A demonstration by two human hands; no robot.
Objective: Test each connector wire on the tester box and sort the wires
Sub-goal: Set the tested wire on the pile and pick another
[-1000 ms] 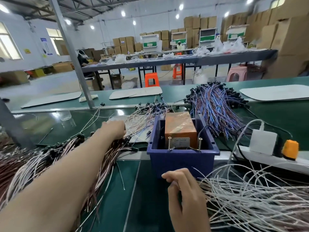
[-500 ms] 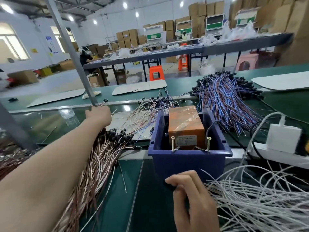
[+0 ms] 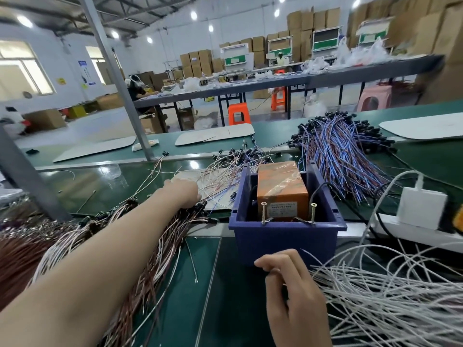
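The tester box (image 3: 281, 189), orange and wrapped in film, sits inside a blue bin (image 3: 283, 236) with two upright screws at its near edge. My left hand (image 3: 184, 192) reaches forward over the black connector ends of a pink-and-white wire pile (image 3: 150, 249); its fingers point down into the pile and are hidden. My right hand (image 3: 290, 294) rests in front of the bin with fingers curled, pinching the dark end of a wire from the white wire heap (image 3: 390, 304). A blue-and-red wire bundle (image 3: 338, 151) lies behind the bin.
Loose thin wires (image 3: 230, 169) lie on a white sheet left of the bin. A white power strip with a plugged adapter (image 3: 421, 209) lies at the right. A slanted metal post (image 3: 117, 78) rises at the back left. Work tables and stacked cartons stand beyond.
My left hand swung out toward the post, then came back over the connector ends beside the bin. My right hand kept its place in front of the bin.
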